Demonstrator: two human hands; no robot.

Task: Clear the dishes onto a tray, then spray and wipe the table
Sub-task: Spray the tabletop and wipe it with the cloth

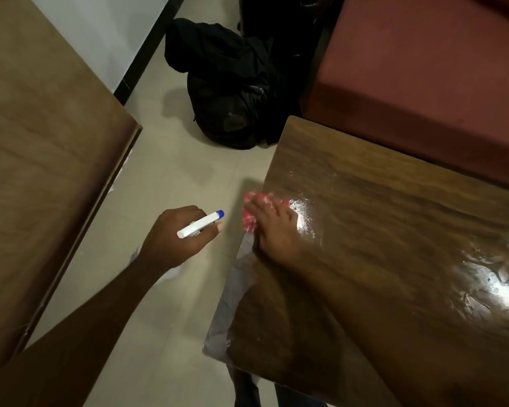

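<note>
Two hands busy, and it looks like the wiping step. Lower centre, the left hand (174, 236) curls round the spray bottle (200, 224), held out over the floor (171, 177), clear of the table (394, 230). Just right of it, the right hand (276, 230) lies flat on the pink cloth (250, 218), pressing it at the table's left edge. The tabletop gleams wet toward the right. Next, I'd judge, comes a sweep across those wet patches. Blur smears the fingers, the bottle's body hides under the hand, and no dishes or tray are in sight. Farther up, a black backpack (232, 92) sits on the floor.
</note>
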